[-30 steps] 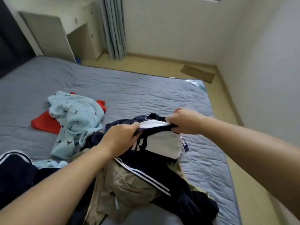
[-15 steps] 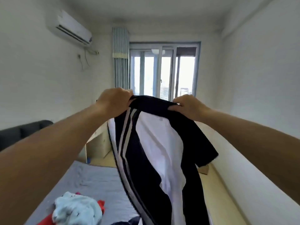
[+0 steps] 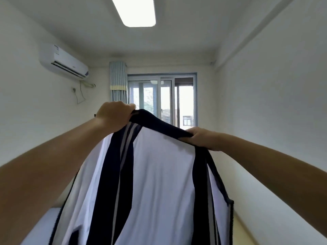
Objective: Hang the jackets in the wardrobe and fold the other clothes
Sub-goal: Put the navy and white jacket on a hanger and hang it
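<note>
I'm looking into a room of a home, narrow, with plain white walls. A split air conditioner hangs high on the left wall, a cord looping to a socket below it. At the far end a pale blue curtain hangs gathered beside sliding glass doors (buildings show through them). A flat light panel sits on the ceiling, and wood-toned floor runs along the right wall.

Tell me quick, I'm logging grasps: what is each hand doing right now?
Left hand: grips the jacket at its top edge.
Right hand: grips the jacket too.
</note>
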The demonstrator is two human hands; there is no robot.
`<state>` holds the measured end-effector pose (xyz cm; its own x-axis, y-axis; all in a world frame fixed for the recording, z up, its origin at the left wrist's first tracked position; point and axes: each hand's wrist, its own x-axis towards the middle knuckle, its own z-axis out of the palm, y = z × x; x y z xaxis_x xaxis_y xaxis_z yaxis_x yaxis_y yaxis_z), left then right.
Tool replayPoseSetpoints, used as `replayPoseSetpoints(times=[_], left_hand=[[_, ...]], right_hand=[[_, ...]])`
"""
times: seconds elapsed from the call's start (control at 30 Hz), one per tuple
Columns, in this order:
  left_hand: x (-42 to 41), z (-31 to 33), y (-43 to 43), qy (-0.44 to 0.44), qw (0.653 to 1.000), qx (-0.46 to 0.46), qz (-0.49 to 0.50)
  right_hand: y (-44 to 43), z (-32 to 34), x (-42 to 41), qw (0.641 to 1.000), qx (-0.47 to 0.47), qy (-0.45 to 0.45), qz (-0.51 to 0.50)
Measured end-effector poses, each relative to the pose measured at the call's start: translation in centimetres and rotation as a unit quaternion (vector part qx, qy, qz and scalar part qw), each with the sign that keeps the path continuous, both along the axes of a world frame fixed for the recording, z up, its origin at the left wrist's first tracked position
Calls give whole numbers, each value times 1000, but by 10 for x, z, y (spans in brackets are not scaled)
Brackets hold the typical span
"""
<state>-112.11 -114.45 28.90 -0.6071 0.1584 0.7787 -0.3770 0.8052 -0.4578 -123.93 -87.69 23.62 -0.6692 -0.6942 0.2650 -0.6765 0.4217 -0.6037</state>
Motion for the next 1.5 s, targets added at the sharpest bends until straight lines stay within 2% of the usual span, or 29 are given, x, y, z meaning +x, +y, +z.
replayPoseSetpoints(times=[0.13, 0.2, 0.27, 0.37, 0.43, 0.47, 0.53, 0.6, 0.63, 0.7, 0.73, 0.83, 0.9, 0.97, 1.03, 1.13, 1.27, 1.4, 1.43, 1.5], left_hand=[[9, -13, -8, -19, 1000, 3, 7], [11, -20, -13, -11, 1000, 17, -3], [12, -24, -19, 4, 999, 44, -8], [12, -38, -25, 2, 997, 70, -11], [10, -39, -30, -31, 995, 94, 1], [9, -32, -32, -45, 991, 128, -1], [2, -14, -31, -43, 977, 210, -18], [-10, -6, -30, -5, 978, 205, -17], [-14, -12, -27, -24, 982, 189, 2], [-18, -38, -20, -133, 975, 175, 35], [-21, -51, -21, -161, 970, 181, 23], [-29, -44, -22, -122, 969, 211, -50], [-34, -31, -19, -126, 955, 241, -118], [-36, -21, -12, -144, 928, 276, -205], [-36, -17, -1, -180, 894, 282, -299], [-38, -24, 26, -212, 811, 329, -434], [-38, -33, 66, -265, 682, 434, -525], [-34, -35, 85, -313, 589, 445, -597], [-31, -35, 87, -327, 581, 454, -591], [-31, -34, 90, -329, 602, 466, -558]], right_hand=[[16, 5, 3, 985, 168, 27, -23], [21, 0, 5, 958, 266, 76, -68], [20, -11, 4, 931, 324, 128, -112], [21, -30, -1, 927, 299, 157, -161], [27, -23, -4, 933, 241, 175, -202], [30, -10, -7, 929, 203, 211, -227], [36, 26, -12, 900, 134, 309, -276], [40, 51, -18, 869, 82, 383, -301], [43, 53, -18, 864, 109, 389, -301], [48, 31, -20, 844, 268, 375, -274], [51, 15, -27, 832, 308, 377, -268], [62, 8, -44, 808, 280, 435, -283], [69, 20, -53, 831, 201, 453, -254], [73, 31, -58, 871, 67, 453, -178], [69, 43, -54, 897, -64, 430, -81], [49, 55, -32, 927, -192, 316, 54], [30, 62, -6, 938, -222, 198, 176], [23, 63, 6, 944, -202, 105, 240], [22, 63, 7, 946, -190, 99, 242], [24, 65, 8, 958, -149, 119, 214]])
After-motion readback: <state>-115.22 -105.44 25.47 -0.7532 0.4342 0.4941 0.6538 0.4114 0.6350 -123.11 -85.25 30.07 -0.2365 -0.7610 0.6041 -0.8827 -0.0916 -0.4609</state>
